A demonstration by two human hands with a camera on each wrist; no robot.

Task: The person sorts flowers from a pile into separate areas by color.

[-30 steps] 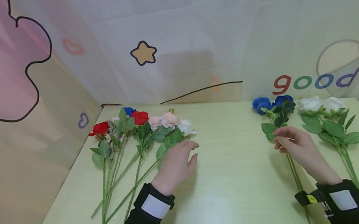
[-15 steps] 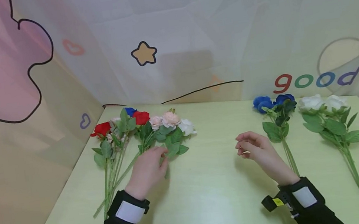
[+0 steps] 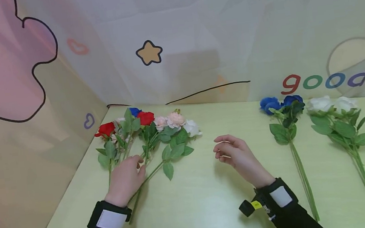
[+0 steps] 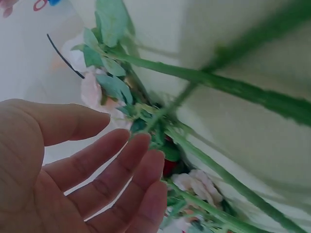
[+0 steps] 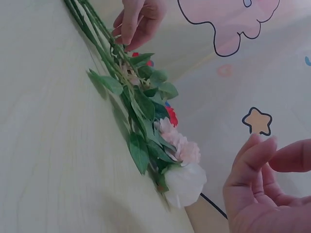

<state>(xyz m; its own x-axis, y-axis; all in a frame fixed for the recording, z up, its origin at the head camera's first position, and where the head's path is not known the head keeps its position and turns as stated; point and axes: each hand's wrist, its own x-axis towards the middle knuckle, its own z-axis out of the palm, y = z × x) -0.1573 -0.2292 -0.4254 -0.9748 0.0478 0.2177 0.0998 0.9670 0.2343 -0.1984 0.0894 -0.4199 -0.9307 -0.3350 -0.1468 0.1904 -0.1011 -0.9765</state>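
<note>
Left hand [image 3: 124, 179] slid left onto mixed stems [image 3: 142, 179], fingers [image 4: 121, 165] apart in wrist view, right hand [image 3: 235, 153] loosely curled, empty.

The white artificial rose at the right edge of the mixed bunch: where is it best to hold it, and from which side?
Probably the bare green stem below the leaves, not the white artificial rose head itself. The stem runs down-left towards the left hand, which rests over the stems there, so that hand could pinch it from above. The right hand hovers empty, apart from the bunch.
</note>
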